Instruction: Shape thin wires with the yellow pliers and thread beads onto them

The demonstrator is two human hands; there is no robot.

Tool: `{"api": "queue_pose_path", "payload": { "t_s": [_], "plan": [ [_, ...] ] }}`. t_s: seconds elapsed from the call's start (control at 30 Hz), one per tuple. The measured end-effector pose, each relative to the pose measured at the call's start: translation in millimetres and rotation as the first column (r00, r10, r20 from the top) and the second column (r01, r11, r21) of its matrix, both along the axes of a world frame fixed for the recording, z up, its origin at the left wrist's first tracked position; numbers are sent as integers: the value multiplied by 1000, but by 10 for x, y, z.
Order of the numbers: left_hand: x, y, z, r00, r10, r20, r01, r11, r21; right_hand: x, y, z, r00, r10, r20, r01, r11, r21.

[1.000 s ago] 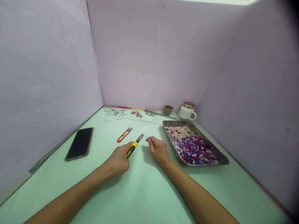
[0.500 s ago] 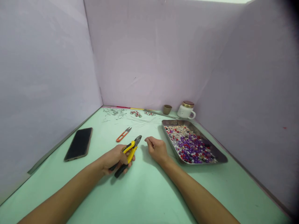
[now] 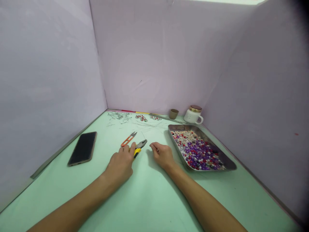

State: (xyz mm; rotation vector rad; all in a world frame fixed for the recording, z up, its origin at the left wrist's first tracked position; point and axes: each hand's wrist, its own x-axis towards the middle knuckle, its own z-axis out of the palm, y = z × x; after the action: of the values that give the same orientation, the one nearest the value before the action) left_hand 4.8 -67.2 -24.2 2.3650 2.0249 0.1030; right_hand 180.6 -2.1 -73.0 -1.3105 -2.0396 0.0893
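My left hand (image 3: pixel 121 162) is wrapped round yellow-and-black pliers (image 3: pixel 137 150), its back turned up and covering most of the handles. The metal jaws point right, toward my right hand (image 3: pixel 162 154), with a small gap between. My right hand is closed, thumb and forefinger pinched together; whatever they hold is too small to make out. A thin wire seems to stick up near the plier jaws. Just beyond my left hand lie orange thread snips (image 3: pixel 128 139). Right of my right hand is a metal tray (image 3: pixel 229 163) of purple, red, white and cream beads (image 3: pixel 201 151).
A dark phone (image 3: pixel 82 149) lies at the left. Toward the back are cut wire pieces (image 3: pixel 119 116), beaded pieces (image 3: pixel 141 118), a small brown cup (image 3: pixel 173 113) and a white lidded mug (image 3: pixel 192 115). Pale walls enclose the green table (image 3: pixel 149 199).
My left hand has rolled over, from showing the plier handles to covering them with its back up. The plier jaws have turned with it. My right hand has barely moved.
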Motion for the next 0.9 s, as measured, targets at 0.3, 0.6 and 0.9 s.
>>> {"api": "queue_pose_path", "payload": {
  "t_s": [0.3,0.6,0.9],
  "plan": [
    [-100,40,131,514,185,837,335,855,-395,16,-49,61,990,42,-134,-38,999,34],
    [-75,-4,172,-24,551,834,612,668,-424,29,-56,67,986,37,-165,-25,997,71],
    [-75,24,118,741,28,671,187,951,-246,11,-43,46,994,41,-97,-37,999,40]
  ]
}}
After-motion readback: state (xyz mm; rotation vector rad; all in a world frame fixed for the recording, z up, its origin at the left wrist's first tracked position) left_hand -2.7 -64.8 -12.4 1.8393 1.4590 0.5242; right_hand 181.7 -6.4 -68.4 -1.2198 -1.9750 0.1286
